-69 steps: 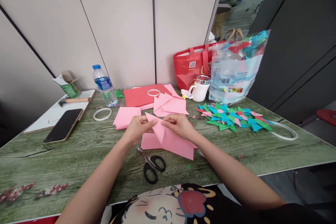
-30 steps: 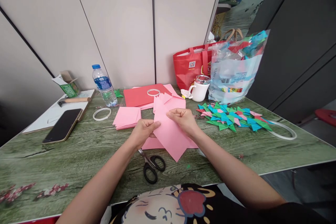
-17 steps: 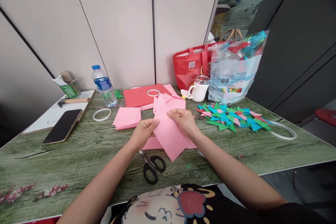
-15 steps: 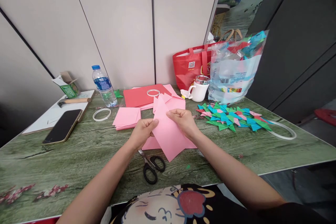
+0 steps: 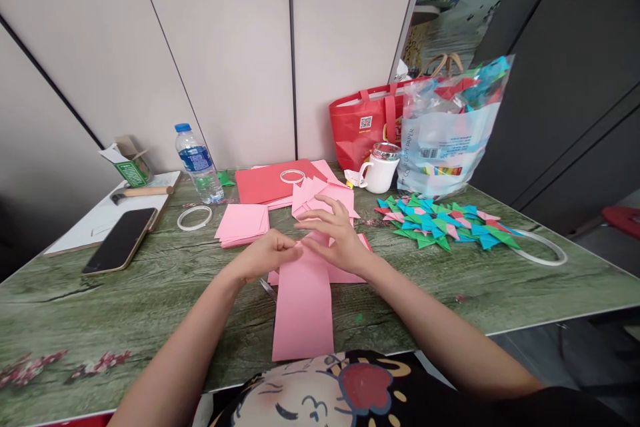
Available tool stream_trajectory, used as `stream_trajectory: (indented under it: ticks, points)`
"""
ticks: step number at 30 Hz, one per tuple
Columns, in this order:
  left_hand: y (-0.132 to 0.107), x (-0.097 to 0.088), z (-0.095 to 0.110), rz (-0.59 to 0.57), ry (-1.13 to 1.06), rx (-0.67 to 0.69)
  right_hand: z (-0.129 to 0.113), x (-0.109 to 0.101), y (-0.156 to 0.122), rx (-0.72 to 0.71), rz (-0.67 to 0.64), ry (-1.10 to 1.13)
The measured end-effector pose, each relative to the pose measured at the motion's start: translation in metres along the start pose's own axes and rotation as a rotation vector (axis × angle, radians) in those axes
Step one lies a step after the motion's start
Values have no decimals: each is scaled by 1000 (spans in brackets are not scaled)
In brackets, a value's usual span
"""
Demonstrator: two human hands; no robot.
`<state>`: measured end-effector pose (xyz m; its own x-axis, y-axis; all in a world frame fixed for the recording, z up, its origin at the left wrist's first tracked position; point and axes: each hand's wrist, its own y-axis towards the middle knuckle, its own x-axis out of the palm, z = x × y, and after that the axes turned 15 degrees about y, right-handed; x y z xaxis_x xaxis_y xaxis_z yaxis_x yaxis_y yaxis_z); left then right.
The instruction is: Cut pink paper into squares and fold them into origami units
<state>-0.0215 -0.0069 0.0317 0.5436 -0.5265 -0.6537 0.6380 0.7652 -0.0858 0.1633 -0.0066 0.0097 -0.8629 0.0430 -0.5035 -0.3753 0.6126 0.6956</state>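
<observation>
A pink sheet of paper (image 5: pixel 303 320) hangs toward me, its near end close to my shirt. The thumb and fingers of my left hand (image 5: pixel 270 255) are closed on its upper left edge. My right hand (image 5: pixel 340 237) is over the upper right part, fingers spread and thumb along the top of the sheet. Under the hands more pink paper (image 5: pixel 347 275) lies on the table. A blade of the scissors (image 5: pixel 269 289) peeks out at the sheet's left; the black handles are hidden. Beyond my right hand are folded pink pieces (image 5: pixel 306 195).
Left of the hands is a stack of pink squares (image 5: pixel 243 223), with a tape roll (image 5: pixel 195 218), bottle (image 5: pixel 197 167) and phone (image 5: pixel 120 240) farther left. Red sheets (image 5: pixel 265 183) lie behind. At right are a white mug (image 5: pixel 381 170), plastic bag (image 5: pixel 445 140) and many folded coloured pieces (image 5: pixel 443 221).
The pink sheet has turned from a slanted position to hang straight toward me, covering the scissors' handles. My right hand has opened its pinch and spread its fingers; my left hand moved slightly down.
</observation>
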Motion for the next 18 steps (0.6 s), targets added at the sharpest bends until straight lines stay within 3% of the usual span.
stream_trajectory:
  ticks: [6,18]
  points:
    - [2,3,0,-58,143,6,-4,0,-1,32,-158,-17]
    - [-1,-7,-6,-93,134,-14,11,-16,3,106,-190,-10]
